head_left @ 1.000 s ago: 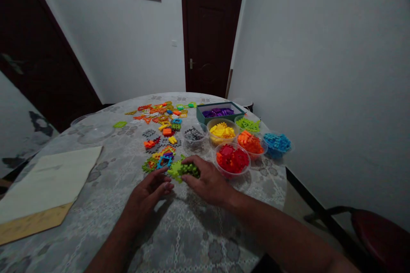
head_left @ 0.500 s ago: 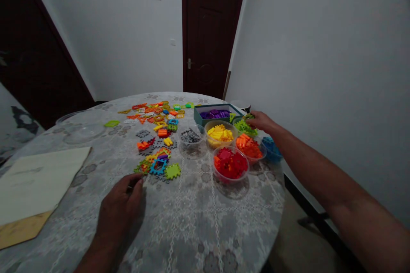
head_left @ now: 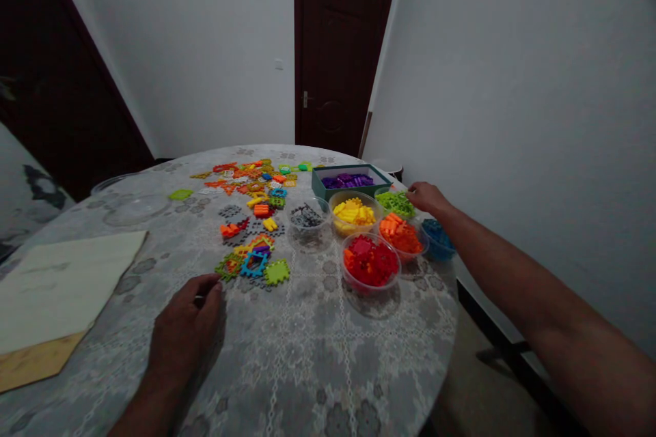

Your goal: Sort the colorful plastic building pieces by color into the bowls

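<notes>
Reaching to the far right, you have your right hand (head_left: 428, 198) at the green pieces (head_left: 395, 203) in their clear bowl (head_left: 377, 199).
Your right fingers touch or sit just above the bowl's right side; whether they are open or gripping a piece, you cannot tell from here. Your left hand (head_left: 184, 319) rests at the near left, fingers loosely curled, its grip hidden, just beside a cluster with a blue frame piece (head_left: 255, 264) and a green square (head_left: 277, 272). Yellow pieces (head_left: 354, 212) lie left of the green ones, orange pieces (head_left: 400, 233) nearer, and red pieces (head_left: 371, 259) nearer again.
</notes>
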`<move>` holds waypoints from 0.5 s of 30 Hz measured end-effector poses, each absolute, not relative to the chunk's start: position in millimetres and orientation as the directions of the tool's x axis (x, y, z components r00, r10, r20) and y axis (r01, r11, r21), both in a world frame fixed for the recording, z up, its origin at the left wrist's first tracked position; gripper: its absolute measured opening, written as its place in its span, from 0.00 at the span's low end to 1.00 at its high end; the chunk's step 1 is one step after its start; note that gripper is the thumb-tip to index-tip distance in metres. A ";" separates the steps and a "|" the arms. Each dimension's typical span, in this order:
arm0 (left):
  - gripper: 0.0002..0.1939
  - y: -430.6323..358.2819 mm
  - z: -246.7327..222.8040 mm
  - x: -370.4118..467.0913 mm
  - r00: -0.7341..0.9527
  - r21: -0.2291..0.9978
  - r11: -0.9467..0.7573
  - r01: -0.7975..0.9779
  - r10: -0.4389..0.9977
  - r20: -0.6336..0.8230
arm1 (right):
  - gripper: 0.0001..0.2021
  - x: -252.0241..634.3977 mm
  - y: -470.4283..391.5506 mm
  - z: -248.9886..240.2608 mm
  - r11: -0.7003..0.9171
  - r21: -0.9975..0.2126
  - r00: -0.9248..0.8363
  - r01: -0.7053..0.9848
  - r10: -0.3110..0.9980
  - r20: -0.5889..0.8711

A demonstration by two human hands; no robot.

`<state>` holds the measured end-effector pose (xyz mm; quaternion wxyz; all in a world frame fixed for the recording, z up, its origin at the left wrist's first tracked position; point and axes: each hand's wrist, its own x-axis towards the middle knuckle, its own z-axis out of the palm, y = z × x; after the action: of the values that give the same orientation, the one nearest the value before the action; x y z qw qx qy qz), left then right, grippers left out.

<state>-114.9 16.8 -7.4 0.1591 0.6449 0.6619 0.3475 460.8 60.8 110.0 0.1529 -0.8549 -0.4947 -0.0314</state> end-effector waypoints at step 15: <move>0.29 26.5 -21.2 -102.3 0.054 0.536 -0.263 0.802 0.926 0.374 | 0.12 222.2 -79.7 108.8 0.415 -0.465 -0.243 0.782 0.890 0.386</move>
<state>-102.3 26.5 -21.2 0.0921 0.7200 0.5998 0.3366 222.2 -79.7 108.8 0.3063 -0.5335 -0.7834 0.0880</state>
